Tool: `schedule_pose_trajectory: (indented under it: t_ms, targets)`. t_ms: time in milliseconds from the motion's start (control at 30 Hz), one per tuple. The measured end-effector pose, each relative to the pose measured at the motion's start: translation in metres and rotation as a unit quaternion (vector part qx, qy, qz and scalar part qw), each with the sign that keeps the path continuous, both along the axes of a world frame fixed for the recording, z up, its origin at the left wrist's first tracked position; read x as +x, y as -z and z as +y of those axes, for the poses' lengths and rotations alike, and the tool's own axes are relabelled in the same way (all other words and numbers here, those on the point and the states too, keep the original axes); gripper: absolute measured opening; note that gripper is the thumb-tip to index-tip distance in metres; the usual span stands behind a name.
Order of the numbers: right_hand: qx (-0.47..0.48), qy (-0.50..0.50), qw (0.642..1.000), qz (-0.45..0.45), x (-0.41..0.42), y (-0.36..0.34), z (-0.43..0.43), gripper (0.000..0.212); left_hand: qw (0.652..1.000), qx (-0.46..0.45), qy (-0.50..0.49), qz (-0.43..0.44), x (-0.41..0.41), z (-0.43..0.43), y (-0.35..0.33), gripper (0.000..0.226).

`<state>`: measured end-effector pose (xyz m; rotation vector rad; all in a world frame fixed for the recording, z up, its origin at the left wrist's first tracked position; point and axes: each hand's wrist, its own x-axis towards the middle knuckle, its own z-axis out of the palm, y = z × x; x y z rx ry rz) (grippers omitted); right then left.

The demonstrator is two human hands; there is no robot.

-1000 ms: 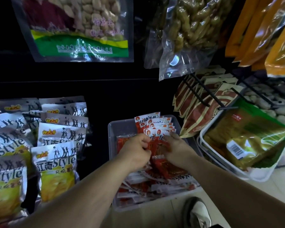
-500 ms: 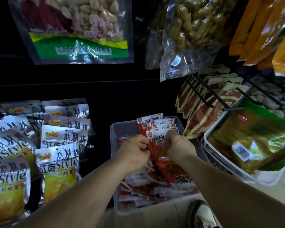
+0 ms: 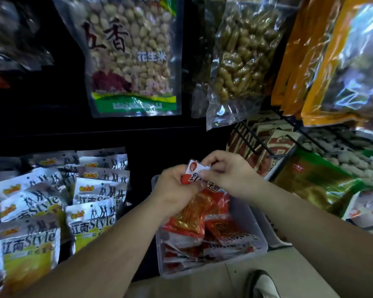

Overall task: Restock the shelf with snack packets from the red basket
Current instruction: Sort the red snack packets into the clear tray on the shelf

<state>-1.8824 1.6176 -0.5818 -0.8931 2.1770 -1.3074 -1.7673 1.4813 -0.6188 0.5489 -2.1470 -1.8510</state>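
Red snack packets (image 3: 192,214) hang as a bunch over the far end of the clear bin (image 3: 260,237), fingers of my left hand (image 3: 177,186) clamped round their upper part, my right hand (image 3: 230,175) pinching the header; I should square the edges, then seat them upright.

Glossy, crinkled plastic film on snack packets (image 3: 192,218); smooth translucent plastic for bin (image 3: 202,271); shiny clear film round peanut bag (image 3: 134,61); matt metal wire hooks (image 3: 253,144); silvery foil pouches (image 3: 93,220).
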Motion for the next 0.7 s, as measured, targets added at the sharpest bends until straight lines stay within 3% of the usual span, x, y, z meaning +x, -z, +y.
schedule_pose_trajectory:
  t_ms: [133, 333, 467, 600, 700]
  targets:
    - [-0.020, 0.021, 0.995, -0.100, 0.036, -0.042, 0.023, 0.026, 0.994, 0.099, -0.013, 0.038, 0.033, 0.000, -0.046, 0.014]
    - [-0.082, 0.055, 0.991, -0.089, 0.116, -0.102, 0.035, 0.027, 0.980, 0.188, -0.038, 0.061, 0.102, 0.004, -0.109, 0.014]
    - [-0.104, -0.014, 0.990, -0.093, 0.174, -0.129, 0.002, 0.038, 0.973, 0.197, -0.095, 0.072, 0.173, -0.015, -0.133, 0.015]
    - [-0.038, -0.075, 0.995, -0.051, 0.229, -0.122, -0.048, 0.023, 0.968, 0.154, -0.190, 0.049, 0.252, -0.040, -0.133, 0.030]
    - [0.078, -0.173, 0.982, 0.021, 0.263, -0.094, -0.081, 0.008, 0.952, 0.135, -0.273, 0.001, 0.315, -0.055, -0.102, 0.035]
